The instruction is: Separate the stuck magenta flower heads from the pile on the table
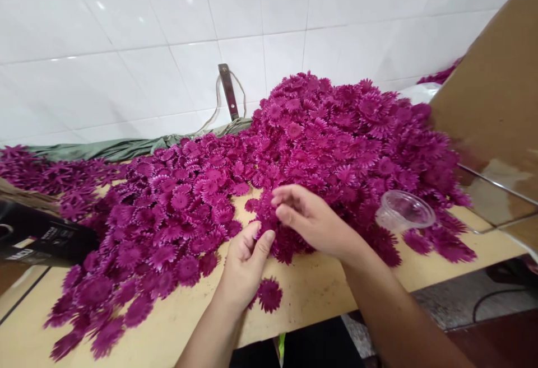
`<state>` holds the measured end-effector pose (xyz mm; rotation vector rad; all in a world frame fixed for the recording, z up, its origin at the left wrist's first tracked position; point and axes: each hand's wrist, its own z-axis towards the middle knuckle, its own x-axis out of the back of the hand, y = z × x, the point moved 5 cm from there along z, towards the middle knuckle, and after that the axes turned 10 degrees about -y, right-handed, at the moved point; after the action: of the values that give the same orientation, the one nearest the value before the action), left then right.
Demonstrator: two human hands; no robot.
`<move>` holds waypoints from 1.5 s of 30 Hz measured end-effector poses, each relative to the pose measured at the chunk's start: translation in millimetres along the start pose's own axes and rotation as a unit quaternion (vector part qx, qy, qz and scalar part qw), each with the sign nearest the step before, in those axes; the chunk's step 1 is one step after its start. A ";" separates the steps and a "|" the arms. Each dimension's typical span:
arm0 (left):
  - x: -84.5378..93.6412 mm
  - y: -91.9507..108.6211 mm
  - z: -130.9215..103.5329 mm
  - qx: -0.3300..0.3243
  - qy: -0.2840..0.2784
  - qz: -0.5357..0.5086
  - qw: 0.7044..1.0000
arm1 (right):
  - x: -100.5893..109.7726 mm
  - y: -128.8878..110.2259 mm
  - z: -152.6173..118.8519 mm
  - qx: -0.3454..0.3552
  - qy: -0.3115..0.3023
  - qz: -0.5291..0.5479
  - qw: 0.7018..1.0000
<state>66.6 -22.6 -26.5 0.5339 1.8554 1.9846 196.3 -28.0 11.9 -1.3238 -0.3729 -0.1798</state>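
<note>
Many loose magenta artificial flower heads (328, 133) lie heaped on a pale wooden table in the head view. My left hand (242, 264) is at the table's front middle, its fingers curled in and the thumb up beside them. What it holds, if anything, is hidden. To its right, my right hand (309, 217) hovers at the front of the big heap, thumb and fingers bent but apart, with nothing visible between them. A single flower head (269, 294) rests on the wood just right of my left wrist.
A clear plastic cup (406, 211) leans among the flowers at right. A black box (42, 236) stands at left, and a brown cardboard sheet (491, 93) at right. Behind are green cloth (105, 150), a metal strap (228, 92) and a tiled wall (168, 9).
</note>
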 end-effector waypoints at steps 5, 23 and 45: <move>-3.0 -5.0 1.3 0.008 -0.016 -0.022 1.000 | -12.4 0.6 2.1 -0.001 0.033 -0.096 0.995; 5.4 -7.6 3.2 0.016 0.037 -0.086 0.995 | -26.2 -0.5 -18.6 -0.022 -0.006 -0.028 0.999; 5.3 -2.6 -9.6 -0.032 0.028 0.082 0.996 | -16.3 8.1 -5.3 -0.033 0.104 0.065 0.992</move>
<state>57.2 -27.9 -29.5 0.6352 1.8273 2.1774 184.7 -32.4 -2.5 -1.3762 -0.1043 -0.2205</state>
